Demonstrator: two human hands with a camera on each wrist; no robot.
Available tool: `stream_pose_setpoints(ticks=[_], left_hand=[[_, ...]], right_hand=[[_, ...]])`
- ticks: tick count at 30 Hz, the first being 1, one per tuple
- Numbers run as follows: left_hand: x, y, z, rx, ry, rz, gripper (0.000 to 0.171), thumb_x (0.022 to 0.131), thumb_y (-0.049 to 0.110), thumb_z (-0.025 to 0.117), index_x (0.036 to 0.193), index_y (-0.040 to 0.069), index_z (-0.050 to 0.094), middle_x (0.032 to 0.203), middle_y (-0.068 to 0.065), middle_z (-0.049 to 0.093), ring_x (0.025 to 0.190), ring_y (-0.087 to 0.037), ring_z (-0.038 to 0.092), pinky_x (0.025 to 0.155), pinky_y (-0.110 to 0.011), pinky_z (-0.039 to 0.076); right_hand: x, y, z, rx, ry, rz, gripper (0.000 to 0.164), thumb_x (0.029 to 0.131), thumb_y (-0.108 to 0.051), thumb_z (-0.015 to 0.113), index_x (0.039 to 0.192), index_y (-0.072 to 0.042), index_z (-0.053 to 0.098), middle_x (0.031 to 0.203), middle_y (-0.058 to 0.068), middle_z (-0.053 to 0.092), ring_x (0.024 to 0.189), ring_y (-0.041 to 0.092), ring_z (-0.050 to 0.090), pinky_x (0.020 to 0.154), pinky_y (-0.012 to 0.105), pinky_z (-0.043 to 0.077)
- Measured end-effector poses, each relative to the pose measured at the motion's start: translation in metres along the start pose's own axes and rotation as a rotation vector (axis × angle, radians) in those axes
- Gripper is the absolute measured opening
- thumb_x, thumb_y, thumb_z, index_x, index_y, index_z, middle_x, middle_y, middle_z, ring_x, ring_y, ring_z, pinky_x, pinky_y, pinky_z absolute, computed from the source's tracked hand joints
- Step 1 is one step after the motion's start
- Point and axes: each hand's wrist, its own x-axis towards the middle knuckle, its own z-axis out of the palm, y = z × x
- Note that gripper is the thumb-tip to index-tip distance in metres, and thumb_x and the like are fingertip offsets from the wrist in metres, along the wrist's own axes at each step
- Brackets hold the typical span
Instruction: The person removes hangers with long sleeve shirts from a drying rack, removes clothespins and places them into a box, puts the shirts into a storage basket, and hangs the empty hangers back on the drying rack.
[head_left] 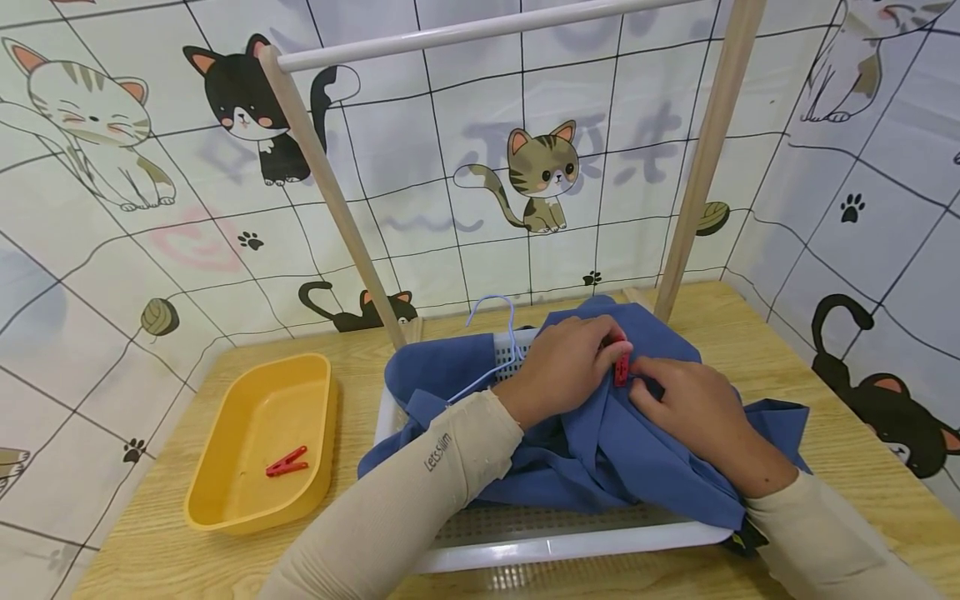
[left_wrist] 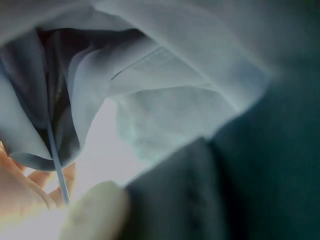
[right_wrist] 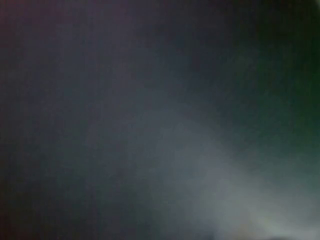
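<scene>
Blue trousers or a similar blue garment [head_left: 637, 450] lie bunched over a white basket [head_left: 570, 546]. My left hand [head_left: 562, 362] pinches a red clothespin [head_left: 622, 369] above the cloth. Close to its right, my right hand [head_left: 690, 404] pinches a fold of the garment between thumb and fingers. A light blue hanger [head_left: 512, 329] sticks up out of the cloth, its hook upward. In the left wrist view, part of the hanger [left_wrist: 56, 162] runs down between folds of blue fabric [left_wrist: 165, 70]. The right wrist view is dark and blurred.
On the left of the wooden table [head_left: 360, 533] stands a yellow tray [head_left: 206, 467] with another red clothespin [head_left: 288, 462] inside. Behind the basket rises a rack with wooden posts [head_left: 333, 196] and a white bar [head_left: 450, 35]. A cat-patterned backdrop [head_left: 420, 167] surrounds the table.
</scene>
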Motion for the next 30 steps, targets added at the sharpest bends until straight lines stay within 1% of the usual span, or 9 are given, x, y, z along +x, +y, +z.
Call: stream_pose_setpoints(ticks=[5, 9, 18, 23, 25, 30], left_hand=[[0.0004, 0.0006, -0.001, -0.051, 0.0, -0.011, 0.025, 0.105, 0.036, 0.048, 0.115, 0.02, 0.064, 0.094, 0.009, 0.066, 0.084, -0.006, 0.057, 0.076, -0.019, 0.045], [0.0008, -0.0002, -0.001, -0.083, 0.004, -0.007, 0.024, 0.104, 0.035, 0.049, 0.114, 0.019, 0.065, 0.092, 0.008, 0.066, 0.078, -0.004, 0.057, 0.071, -0.017, 0.044], [0.0015, -0.0002, -0.0018, -0.08, 0.018, 0.008, 0.023, 0.104, 0.035, 0.05, 0.112, 0.019, 0.065, 0.092, 0.008, 0.066, 0.077, -0.004, 0.056, 0.071, -0.017, 0.044], [0.0014, 0.0003, -0.0021, -0.08, 0.026, 0.021, 0.023, 0.104, 0.034, 0.05, 0.111, 0.019, 0.065, 0.09, 0.009, 0.065, 0.076, -0.003, 0.056, 0.07, -0.017, 0.043], [0.0011, 0.0002, -0.0019, -0.079, 0.032, 0.027, 0.022, 0.104, 0.034, 0.05, 0.11, 0.019, 0.065, 0.089, 0.009, 0.064, 0.075, -0.002, 0.055, 0.069, -0.016, 0.043], [0.0003, -0.0001, -0.0014, -0.079, 0.043, 0.035, 0.021, 0.104, 0.034, 0.051, 0.109, 0.019, 0.065, 0.088, 0.009, 0.064, 0.074, -0.002, 0.055, 0.068, -0.016, 0.042]], right_hand=[[-0.0003, 0.0001, -0.0001, -0.001, 0.002, 0.002, 0.009, 0.09, -0.013, 0.062, 0.092, -0.014, 0.07, 0.06, -0.007, 0.051, 0.053, 0.007, 0.043, 0.05, 0.028, 0.03], [-0.0003, 0.0, 0.0, -0.002, -0.002, 0.005, 0.009, 0.09, -0.014, 0.062, 0.092, -0.014, 0.07, 0.06, -0.007, 0.049, 0.053, 0.007, 0.042, 0.05, 0.028, 0.03], [-0.0004, 0.0003, 0.0, -0.005, 0.0, 0.005, 0.008, 0.09, -0.014, 0.062, 0.091, -0.014, 0.07, 0.061, -0.007, 0.051, 0.053, 0.007, 0.043, 0.05, 0.028, 0.03], [-0.0006, 0.0007, -0.0006, -0.006, 0.005, 0.005, 0.008, 0.09, -0.013, 0.062, 0.091, -0.014, 0.07, 0.06, -0.007, 0.049, 0.053, 0.007, 0.042, 0.05, 0.028, 0.03], [-0.0007, 0.0006, -0.0007, -0.007, 0.007, 0.003, 0.008, 0.09, -0.013, 0.062, 0.091, -0.014, 0.07, 0.06, -0.007, 0.05, 0.053, 0.007, 0.042, 0.05, 0.028, 0.03], [-0.001, 0.0004, -0.0002, 0.001, 0.003, 0.004, 0.01, 0.089, -0.012, 0.062, 0.094, -0.012, 0.071, 0.066, -0.004, 0.059, 0.053, 0.007, 0.044, 0.051, 0.029, 0.033]])
